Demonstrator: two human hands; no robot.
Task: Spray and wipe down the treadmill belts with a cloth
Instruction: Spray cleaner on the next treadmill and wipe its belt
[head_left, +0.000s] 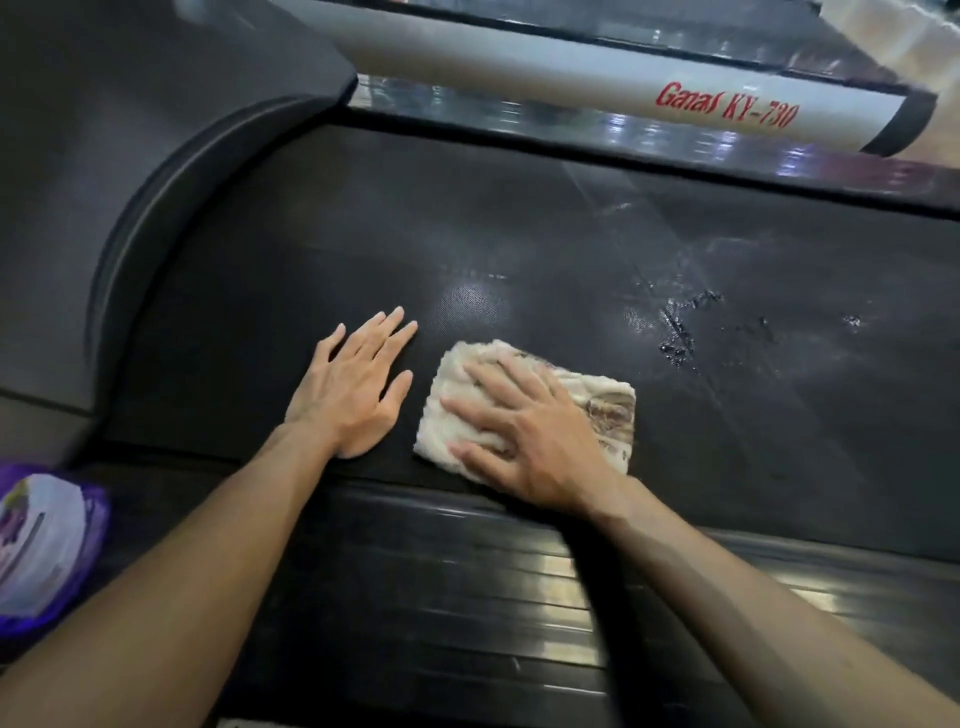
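The black treadmill belt (519, 249) fills the middle of the view. A folded cream cloth (608, 410) with a brown print lies on it near the front edge. My right hand (524, 431) presses flat on the cloth with fingers spread. My left hand (353, 384) rests flat on the bare belt just left of the cloth, fingers straight. Wet streaks and droplets (680, 332) glisten on the belt to the right of the cloth.
A ribbed side rail (441, 571) runs along the front under my forearms. A white frame bar (597, 78) with red lettering crosses the back. The dark motor cover (130, 156) curves at left. A purple-and-white bottle (41, 545), blurred, sits at the left edge.
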